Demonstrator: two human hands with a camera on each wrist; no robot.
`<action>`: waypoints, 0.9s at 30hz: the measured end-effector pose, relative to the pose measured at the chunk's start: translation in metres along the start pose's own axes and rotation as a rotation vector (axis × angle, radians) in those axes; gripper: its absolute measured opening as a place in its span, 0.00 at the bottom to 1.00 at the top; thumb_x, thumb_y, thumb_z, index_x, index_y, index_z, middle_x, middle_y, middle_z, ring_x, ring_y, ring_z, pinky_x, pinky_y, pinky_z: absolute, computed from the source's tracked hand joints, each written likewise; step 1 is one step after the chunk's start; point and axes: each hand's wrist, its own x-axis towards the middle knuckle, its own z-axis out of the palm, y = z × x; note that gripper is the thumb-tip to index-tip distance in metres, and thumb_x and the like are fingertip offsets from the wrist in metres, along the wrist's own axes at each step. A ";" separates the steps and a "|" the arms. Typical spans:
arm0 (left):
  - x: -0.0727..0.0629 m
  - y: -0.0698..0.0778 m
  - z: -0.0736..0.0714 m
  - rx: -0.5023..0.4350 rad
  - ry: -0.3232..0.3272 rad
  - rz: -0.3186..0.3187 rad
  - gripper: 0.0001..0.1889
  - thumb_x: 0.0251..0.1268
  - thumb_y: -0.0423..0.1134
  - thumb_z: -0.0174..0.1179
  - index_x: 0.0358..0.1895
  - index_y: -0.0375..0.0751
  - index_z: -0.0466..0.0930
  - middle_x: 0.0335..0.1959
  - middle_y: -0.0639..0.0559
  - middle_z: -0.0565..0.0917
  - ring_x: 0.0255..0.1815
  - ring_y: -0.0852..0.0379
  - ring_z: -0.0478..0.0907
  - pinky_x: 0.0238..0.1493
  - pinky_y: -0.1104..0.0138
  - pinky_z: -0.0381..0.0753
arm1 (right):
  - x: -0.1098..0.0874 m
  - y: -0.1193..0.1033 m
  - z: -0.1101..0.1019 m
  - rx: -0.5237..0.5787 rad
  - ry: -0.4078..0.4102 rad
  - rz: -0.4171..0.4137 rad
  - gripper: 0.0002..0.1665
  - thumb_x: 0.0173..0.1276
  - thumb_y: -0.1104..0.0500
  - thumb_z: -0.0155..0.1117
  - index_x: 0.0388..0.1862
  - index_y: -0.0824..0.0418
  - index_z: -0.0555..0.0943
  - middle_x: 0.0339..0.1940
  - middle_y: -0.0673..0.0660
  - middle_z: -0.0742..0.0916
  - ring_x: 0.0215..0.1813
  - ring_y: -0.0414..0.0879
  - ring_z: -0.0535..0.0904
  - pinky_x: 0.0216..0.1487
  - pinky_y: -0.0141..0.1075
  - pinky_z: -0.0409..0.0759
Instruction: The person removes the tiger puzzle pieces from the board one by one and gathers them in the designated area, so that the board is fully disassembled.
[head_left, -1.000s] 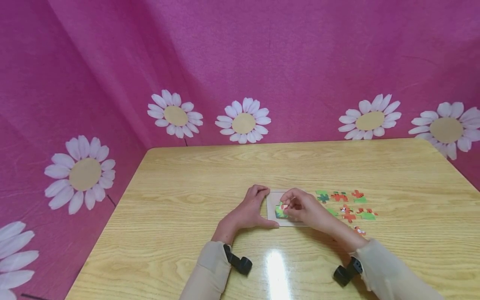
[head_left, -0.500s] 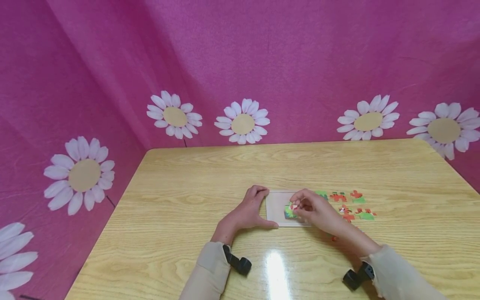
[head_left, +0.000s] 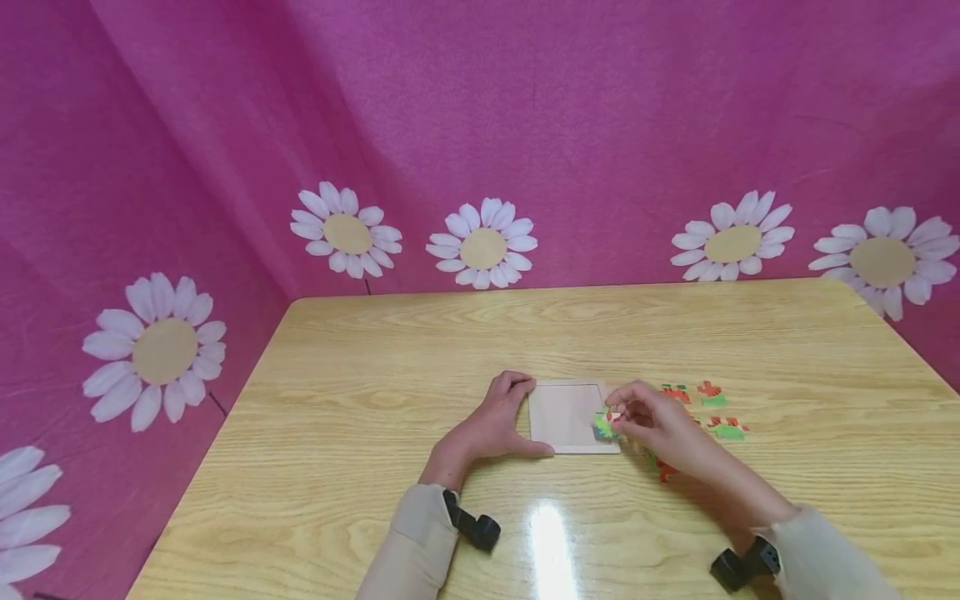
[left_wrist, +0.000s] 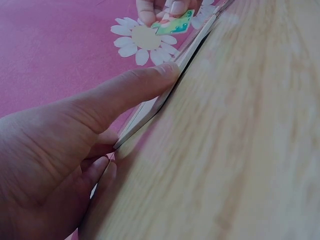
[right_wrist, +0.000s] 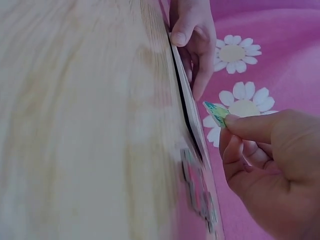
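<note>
A pale, square puzzle board (head_left: 564, 417) with a thin raised border lies on the table. My left hand (head_left: 501, 417) holds it by its left side, thumb on the near edge (left_wrist: 167, 72) and fingers at the far left corner. Between thumb and fingertips, my right hand (head_left: 660, 425) pinches a green jigsaw piece (head_left: 604, 424) with a bit of red and white. The piece is raised over the board's right edge; in the right wrist view the green jigsaw piece (right_wrist: 217, 114) is tilted.
Several loose red and green jigsaw pieces (head_left: 726, 428) lie right of the board, partly hidden by my right hand. The wooden table (head_left: 360, 375) reaches back to a pink cloth (head_left: 600, 125) with white daisies.
My right hand has moved to the right with the jigsaw piece, from over the board's middle to its right edge, uncovering more of the board. The left hand has stayed in place.
</note>
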 end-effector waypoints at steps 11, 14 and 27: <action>0.000 -0.001 0.001 -0.004 -0.004 0.002 0.54 0.45 0.55 0.76 0.76 0.41 0.57 0.73 0.51 0.56 0.74 0.55 0.55 0.74 0.58 0.65 | -0.016 0.001 -0.013 -0.039 0.034 -0.024 0.15 0.62 0.72 0.66 0.48 0.67 0.77 0.38 0.57 0.82 0.35 0.31 0.76 0.34 0.25 0.80; 0.000 -0.001 0.000 -0.001 -0.002 0.001 0.55 0.45 0.56 0.76 0.75 0.41 0.57 0.73 0.51 0.56 0.73 0.55 0.55 0.74 0.58 0.65 | -0.020 0.004 -0.016 -0.023 0.052 -0.055 0.17 0.60 0.74 0.66 0.48 0.68 0.77 0.38 0.58 0.82 0.35 0.31 0.77 0.34 0.25 0.80; 0.001 -0.002 0.002 0.013 0.009 0.016 0.55 0.45 0.56 0.76 0.75 0.40 0.57 0.72 0.50 0.56 0.73 0.55 0.56 0.74 0.59 0.65 | -0.036 0.016 -0.029 -0.040 0.117 -0.114 0.17 0.58 0.78 0.65 0.45 0.67 0.77 0.38 0.48 0.82 0.36 0.29 0.79 0.37 0.21 0.79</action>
